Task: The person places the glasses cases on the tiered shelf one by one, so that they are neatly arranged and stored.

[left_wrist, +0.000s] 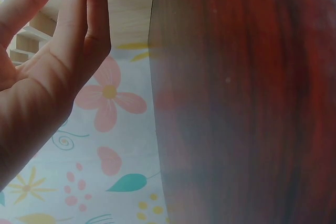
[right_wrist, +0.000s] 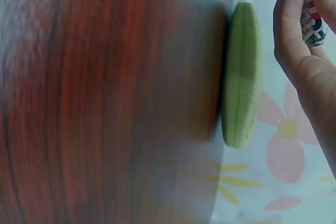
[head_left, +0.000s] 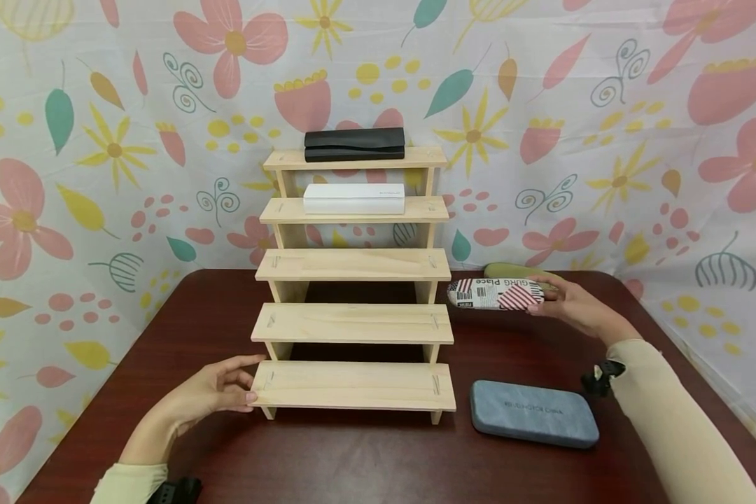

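Observation:
In the head view, a pale wooden stepped display stand (head_left: 353, 323) rises in tiers on the dark table. My left hand (head_left: 204, 392) holds the left end of its lowest step, thumb near the front corner and forefinger toward the back. In the left wrist view, that hand's fingers (left_wrist: 73, 9) reach up to the wood. My right hand (head_left: 576, 308) grips one end of a glasses case (head_left: 494, 294) printed with lettering and red stripes. This case is raised beside the stand's right side, level with the middle tiers. The right wrist view shows only part of it between thumb and fingers.
A black glasses case (head_left: 355, 145) lies on the top tier and a white one (head_left: 354, 199) on the tier below. On the table, a blue-grey case (head_left: 534, 414) lies right of the stand. A green case (right_wrist: 241, 77) lies at the back by the floral cloth (head_left: 132, 105).

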{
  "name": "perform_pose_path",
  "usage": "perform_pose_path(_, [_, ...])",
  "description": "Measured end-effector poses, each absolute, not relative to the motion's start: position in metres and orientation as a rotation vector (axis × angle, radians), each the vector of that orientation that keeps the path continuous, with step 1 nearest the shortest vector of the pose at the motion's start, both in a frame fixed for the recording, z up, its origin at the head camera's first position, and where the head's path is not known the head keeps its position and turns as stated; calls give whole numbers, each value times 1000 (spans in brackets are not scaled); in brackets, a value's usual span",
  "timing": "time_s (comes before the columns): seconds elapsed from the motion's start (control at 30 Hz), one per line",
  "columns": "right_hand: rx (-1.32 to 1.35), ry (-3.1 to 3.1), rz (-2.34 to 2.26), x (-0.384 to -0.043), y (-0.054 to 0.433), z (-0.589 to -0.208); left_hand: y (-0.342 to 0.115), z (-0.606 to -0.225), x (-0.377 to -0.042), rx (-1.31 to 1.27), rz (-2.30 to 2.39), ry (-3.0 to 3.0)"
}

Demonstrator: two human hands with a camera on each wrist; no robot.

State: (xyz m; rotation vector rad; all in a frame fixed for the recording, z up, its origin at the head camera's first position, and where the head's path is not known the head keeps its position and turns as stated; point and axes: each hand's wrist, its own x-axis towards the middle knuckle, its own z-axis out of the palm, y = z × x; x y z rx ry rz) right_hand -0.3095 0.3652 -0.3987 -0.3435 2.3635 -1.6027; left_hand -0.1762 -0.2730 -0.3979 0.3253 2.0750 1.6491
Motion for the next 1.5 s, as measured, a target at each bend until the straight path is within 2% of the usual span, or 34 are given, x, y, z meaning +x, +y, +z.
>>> perform_pose_path(0.33, [-348, 2392, -1660, -295, 379, -371, -274, -396, -175, 341, 1651, 2073])
perform_pose_path(0.77, [-497, 2117, -1952, -282, 382, -345, -275, -398, -174, 329, 1668, 2054])
perform_pose_path(1.5, [-415, 2157, -1957, -266, 307, -300, -274, -398, -174, 362, 1659, 2059])
